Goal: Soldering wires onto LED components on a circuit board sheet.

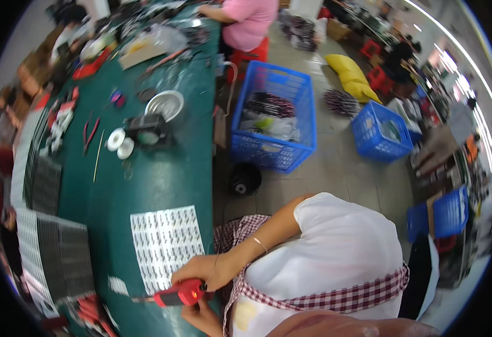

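Note:
A red-and-black tool (181,294) with a thin metal tip and a small orange light, which looks like a soldering gun, points left over the green table (167,168). My right hand (204,273), reaching from the white sleeve, is closed around its top side. Below it, my left hand (200,315) has its fingers closed against the rear of the tool; part of that hand is hidden. A thin dark cord passes by my right wrist. Beneath and beyond the right hand lies a white sheet (164,244) with rows of small dark parts. A small white piece (118,285) lies near the tip.
White spools (119,144), a black device (151,132), a metal bowl (165,105) and pliers (91,136) stand farther up the table. Stacked sheets (60,255) line its left edge. Blue crates (274,151) and a black bin (245,180) occupy the floor at right. A person in pink sits beyond.

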A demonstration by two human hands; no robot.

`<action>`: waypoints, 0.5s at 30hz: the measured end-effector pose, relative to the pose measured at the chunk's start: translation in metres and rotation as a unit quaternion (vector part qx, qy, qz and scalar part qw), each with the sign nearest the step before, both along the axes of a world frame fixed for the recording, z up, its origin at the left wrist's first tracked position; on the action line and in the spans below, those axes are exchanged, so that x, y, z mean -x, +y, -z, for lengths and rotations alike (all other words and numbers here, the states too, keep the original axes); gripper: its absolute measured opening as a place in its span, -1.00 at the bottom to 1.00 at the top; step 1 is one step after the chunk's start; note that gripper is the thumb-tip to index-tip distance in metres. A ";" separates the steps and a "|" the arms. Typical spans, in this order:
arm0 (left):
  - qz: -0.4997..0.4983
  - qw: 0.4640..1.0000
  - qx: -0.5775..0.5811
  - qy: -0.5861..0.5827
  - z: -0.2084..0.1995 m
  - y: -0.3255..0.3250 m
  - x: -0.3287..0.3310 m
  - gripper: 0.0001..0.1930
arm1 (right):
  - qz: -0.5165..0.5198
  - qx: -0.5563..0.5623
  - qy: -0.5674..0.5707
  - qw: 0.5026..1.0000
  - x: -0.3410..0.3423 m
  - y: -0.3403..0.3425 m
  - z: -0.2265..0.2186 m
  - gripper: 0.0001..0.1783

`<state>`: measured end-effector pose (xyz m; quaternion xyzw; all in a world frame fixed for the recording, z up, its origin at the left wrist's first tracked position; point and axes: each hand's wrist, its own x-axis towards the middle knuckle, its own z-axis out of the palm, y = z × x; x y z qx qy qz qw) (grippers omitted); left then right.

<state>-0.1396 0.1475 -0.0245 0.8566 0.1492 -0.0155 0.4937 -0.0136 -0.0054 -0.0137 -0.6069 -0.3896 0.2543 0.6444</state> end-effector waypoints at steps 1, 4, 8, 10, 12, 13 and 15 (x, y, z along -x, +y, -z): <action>0.025 0.999 0.003 -0.022 0.004 0.002 0.001 -0.76 | 0.025 0.003 -0.022 0.999 0.005 -0.001 -0.006 -0.50; 0.017 0.992 0.123 -0.037 0.014 0.001 -0.016 -0.75 | 0.023 0.036 0.025 0.999 0.000 -0.008 -0.011 -0.52; 0.022 0.994 0.105 -0.014 0.005 -0.011 -0.032 -0.72 | 0.119 0.031 0.005 0.992 0.002 -0.021 -0.014 -0.55; 0.034 0.997 0.067 -0.024 0.002 -0.016 -0.034 -0.71 | 0.137 0.041 0.004 0.990 0.003 -0.022 -0.010 -0.55; 0.003 1.000 0.020 -0.014 0.005 -0.017 -0.034 -0.70 | 0.143 0.034 -0.003 0.989 0.005 -0.024 -0.016 -0.55; 0.022 0.999 0.030 -0.022 0.003 -0.016 -0.035 -0.71 | 0.144 0.030 -0.005 0.989 0.006 -0.025 -0.019 -0.55; 0.025 0.999 0.017 -0.026 0.001 -0.015 -0.035 -0.72 | 0.144 0.024 -0.003 0.989 0.006 -0.026 -0.019 -0.56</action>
